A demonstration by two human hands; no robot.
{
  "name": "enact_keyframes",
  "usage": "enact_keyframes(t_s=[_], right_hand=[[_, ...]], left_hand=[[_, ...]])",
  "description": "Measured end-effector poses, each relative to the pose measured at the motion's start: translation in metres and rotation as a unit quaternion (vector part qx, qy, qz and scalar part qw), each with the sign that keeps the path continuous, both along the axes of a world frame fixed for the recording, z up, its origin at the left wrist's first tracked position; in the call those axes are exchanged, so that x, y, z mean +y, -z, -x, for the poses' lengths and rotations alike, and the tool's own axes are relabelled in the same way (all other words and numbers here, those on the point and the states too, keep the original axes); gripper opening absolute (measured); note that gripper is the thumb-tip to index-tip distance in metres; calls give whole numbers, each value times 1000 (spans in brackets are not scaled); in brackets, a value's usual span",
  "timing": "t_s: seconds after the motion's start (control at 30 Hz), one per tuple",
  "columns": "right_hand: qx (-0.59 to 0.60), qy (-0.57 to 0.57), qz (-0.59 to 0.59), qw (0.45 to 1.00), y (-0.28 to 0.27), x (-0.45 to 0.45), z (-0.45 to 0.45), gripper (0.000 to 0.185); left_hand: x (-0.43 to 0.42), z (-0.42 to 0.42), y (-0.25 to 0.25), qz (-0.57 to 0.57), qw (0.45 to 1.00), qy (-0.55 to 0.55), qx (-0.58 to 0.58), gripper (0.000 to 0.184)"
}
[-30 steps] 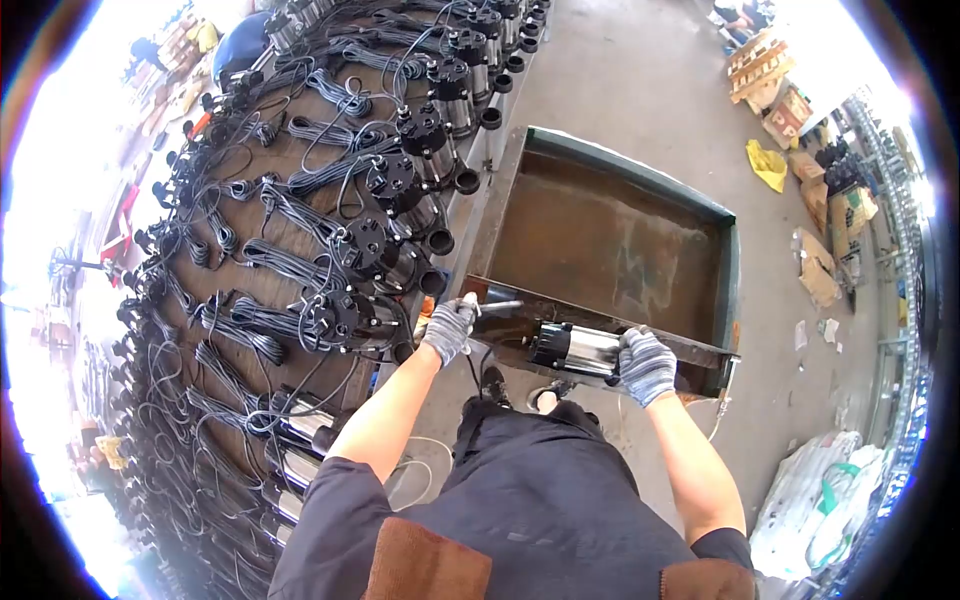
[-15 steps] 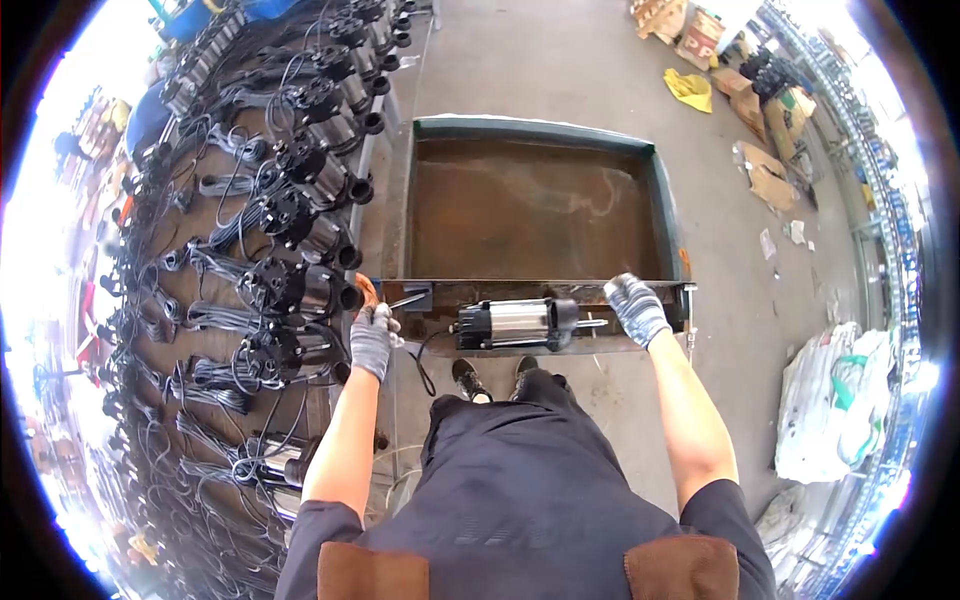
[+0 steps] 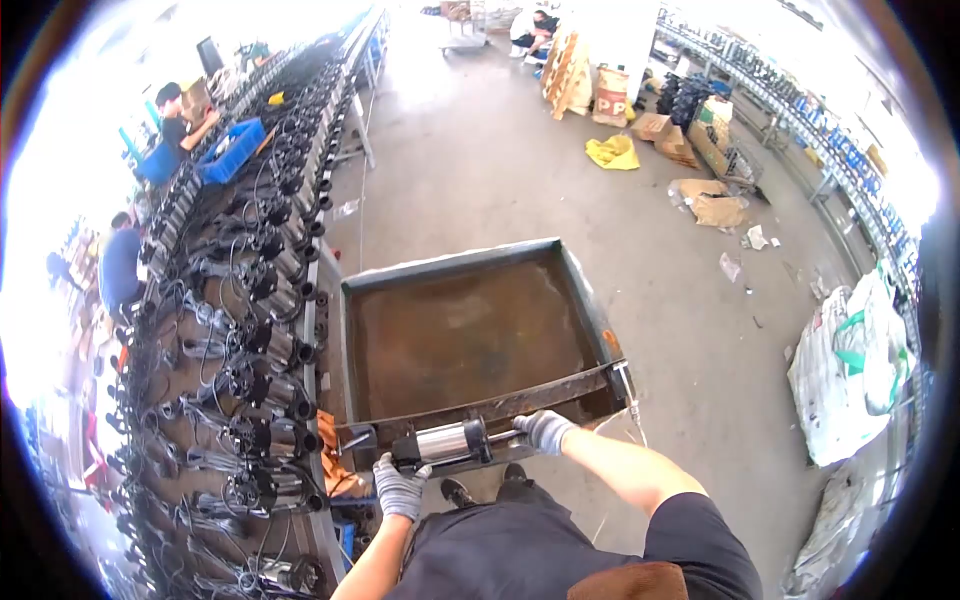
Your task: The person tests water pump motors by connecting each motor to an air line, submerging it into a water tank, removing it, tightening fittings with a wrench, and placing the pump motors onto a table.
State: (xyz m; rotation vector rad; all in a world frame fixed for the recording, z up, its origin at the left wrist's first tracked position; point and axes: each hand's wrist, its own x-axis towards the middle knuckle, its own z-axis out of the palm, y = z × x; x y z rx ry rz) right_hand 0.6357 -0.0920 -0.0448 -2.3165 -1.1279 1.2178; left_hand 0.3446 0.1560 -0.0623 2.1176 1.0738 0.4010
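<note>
A pump (image 3: 440,443) with a shiny steel body and black ends lies across the near ledge of a metal tank (image 3: 351,350) of brownish water. My left hand (image 3: 400,488), in a grey knit glove, grips its black left end from the near side; some fingertips are hidden. From the pump's right end juts a thin metal rod (image 3: 503,435). My gloved right hand (image 3: 545,431) is closed around the rod's outer end. Beside the pump's left end, a small metal handle (image 3: 356,441) sticks out on the ledge.
To the left runs a long bench with rows of similar pumps (image 3: 270,435) and coiled cables. Orange cloth (image 3: 335,455) hangs at its edge. A blue crate (image 3: 232,152) stands farther up, near two people. White sacks (image 3: 845,370) and cardboard (image 3: 712,203) lie right.
My left hand has come from the bench edge to the pump's left end. My right hand has moved left onto the rod. The view has tilted up and turned.
</note>
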Motion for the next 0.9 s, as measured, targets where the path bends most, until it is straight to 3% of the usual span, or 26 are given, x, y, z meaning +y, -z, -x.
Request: enact_keyframes(t_s=[0.07, 0.1, 0.13, 0.17, 0.2, 0.23, 0.27, 0.37, 0.4, 0.5, 0.57, 0.6, 0.63, 0.67, 0.77, 0.8, 0.9], right_hand=[[-30, 67, -19, 997, 18, -7, 7, 40], [-154, -29, 44, 987, -46, 0, 14, 46], [-111, 11, 37, 993, -23, 4, 12, 59], [6, -22, -51, 998, -2, -1, 5, 68], [174, 134, 34, 975, -28, 6, 5, 70], [332, 281, 117, 893, -58, 11, 3, 71], [414, 304, 83, 854, -69, 3, -4, 74], [392, 332, 85, 854, -43, 13, 0, 66], [428, 350, 70, 830, -39, 12, -2, 50], [440, 270, -24, 856, -35, 2, 0, 36], [240, 107, -102, 959, -34, -4, -3, 31], [133, 22, -139, 981, -33, -7, -3, 29], [23, -62, -173, 983, -32, -9, -3, 27], [-115, -154, -91, 977, -52, 1, -2, 27], [-270, -179, -53, 944, -51, 6, 3, 29], [-278, -180, -70, 941, -50, 3, 3, 28], [-79, -41, -8, 996, -42, 14, 9, 31]], left_hand=[[3, -1, -1, 25, 1000, -3, -9, 94], [6, -2, 8, 37, 999, -2, -19, 90], [10, 0, 21, 48, 998, -3, -29, 87], [13, 3, 28, 60, 997, -4, -37, 85], [13, 3, 26, 71, 997, -5, -26, 87], [14, 1, 23, 90, 995, -13, -32, 88], [14, -2, 18, 110, 993, -21, -39, 89], [2, -15, -41, 113, 993, -16, 3, 90], [-2, -19, -58, 104, 994, -11, 24, 90], [11, -13, -23, 75, 997, -6, 32, 88], [6, -15, -34, 57, 997, -7, 43, 87], [2, -17, -41, 48, 998, -8, 49, 86], [5, -14, -35, 83, 996, -8, 34, 87], [12, -12, -24, 117, 993, -8, 17, 87], [10, -14, -24, 144, 990, -5, -4, 86], [9, -15, -24, 127, 992, -9, -7, 85], [4, -15, -31, 138, 990, -9, -41, 84]])
